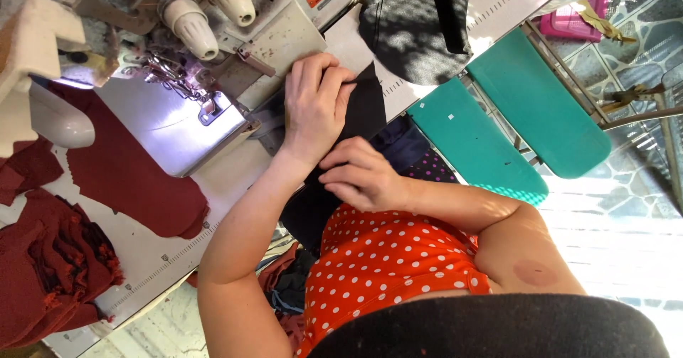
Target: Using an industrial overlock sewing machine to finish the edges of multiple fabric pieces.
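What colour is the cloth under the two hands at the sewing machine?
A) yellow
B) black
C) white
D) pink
B: both the left hand and the right hand press flat on a black cloth beside the sewing machine; the dark red cloth lies apart, untouched.

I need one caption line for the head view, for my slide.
Both hands, left and right, press black fabric flat beside a sewing machine, dark red fabric nearby.
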